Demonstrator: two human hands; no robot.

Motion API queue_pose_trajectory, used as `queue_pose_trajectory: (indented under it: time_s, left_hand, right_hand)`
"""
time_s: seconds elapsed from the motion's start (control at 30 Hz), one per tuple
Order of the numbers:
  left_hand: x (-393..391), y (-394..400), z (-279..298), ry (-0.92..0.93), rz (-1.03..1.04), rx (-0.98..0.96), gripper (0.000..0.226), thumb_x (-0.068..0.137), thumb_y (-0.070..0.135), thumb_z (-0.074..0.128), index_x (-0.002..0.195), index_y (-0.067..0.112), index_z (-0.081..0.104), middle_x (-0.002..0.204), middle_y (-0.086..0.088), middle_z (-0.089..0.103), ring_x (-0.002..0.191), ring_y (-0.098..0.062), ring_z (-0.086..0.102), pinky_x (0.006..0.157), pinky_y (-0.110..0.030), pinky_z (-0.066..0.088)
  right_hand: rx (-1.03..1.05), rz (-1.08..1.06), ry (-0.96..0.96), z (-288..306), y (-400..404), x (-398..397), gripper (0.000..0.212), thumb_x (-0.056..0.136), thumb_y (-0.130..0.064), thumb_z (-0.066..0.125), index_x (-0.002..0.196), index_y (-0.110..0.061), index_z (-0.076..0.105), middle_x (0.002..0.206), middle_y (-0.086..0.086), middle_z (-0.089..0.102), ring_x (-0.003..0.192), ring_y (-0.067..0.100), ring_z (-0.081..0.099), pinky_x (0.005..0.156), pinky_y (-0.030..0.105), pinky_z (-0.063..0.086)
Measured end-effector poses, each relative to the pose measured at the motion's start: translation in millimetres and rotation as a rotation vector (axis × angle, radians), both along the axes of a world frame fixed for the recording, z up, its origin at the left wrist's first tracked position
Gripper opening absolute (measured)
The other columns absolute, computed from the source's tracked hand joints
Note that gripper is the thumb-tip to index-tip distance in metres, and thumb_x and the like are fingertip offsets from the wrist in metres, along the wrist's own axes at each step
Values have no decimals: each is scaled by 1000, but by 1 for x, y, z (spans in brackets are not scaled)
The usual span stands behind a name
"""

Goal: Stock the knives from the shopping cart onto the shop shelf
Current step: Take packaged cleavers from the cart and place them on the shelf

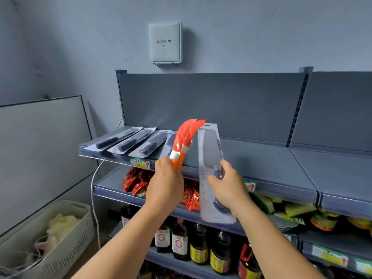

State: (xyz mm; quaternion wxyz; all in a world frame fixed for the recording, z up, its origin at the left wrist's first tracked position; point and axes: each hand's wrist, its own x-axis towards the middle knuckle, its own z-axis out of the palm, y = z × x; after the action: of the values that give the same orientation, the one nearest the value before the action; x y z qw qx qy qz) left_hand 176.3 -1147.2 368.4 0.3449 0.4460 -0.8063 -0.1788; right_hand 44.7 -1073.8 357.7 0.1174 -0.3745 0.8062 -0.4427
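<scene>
Grey shop shelf (251, 156) carries blister-packed knives (128, 140); its yellow price tag (141, 163) is unreadable. Left hand (166, 183) grips two orange-sheathed knives (186, 135); right hand (228, 185) holds a packaged cleaver (210, 156).

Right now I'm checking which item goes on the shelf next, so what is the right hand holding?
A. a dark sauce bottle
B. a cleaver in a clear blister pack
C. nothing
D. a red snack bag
B: the right hand grips a cleaver in a clear blister pack, held upright in front of the top shelf, while the left hand holds two orange-sheathed knives.
</scene>
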Motion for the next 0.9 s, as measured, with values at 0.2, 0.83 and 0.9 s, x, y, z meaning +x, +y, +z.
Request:
queue_pose_trajectory:
  time_s: [0.2, 0.83, 0.9]
  left_hand:
    - [-21, -53, 10, -4, 54, 10, 10, 99, 25, 38, 97, 16, 35, 101, -4, 44, 71, -24, 45, 59, -34, 32]
    - [-57, -192, 19, 20, -98, 29, 8, 98, 22, 40, 96, 14, 37, 97, -4, 43, 74, -27, 50, 61, -35, 37]
    - [-65, -197, 18, 29, -131, 31, 10, 97, 22, 41, 96, 13, 37, 98, -6, 46, 79, -31, 54, 63, -35, 37]
  right_hand:
    - [-26, 53, -120, 4, -78, -32, 26, 86, -16, 51, 110, -22, 47, 95, 7, 56, 79, 32, 60, 74, 51, 57]
    - [313, -111, 20, -16, -221, -72, 37, 92, -44, 47, 116, -16, 55, 120, 9, 56, 120, 33, 47, 100, 37, 42]
    - [196, -122, 12, -9, -217, -69, 42, 93, -47, 41, 126, -25, 54, 128, 5, 55, 123, 29, 43, 101, 36, 38]
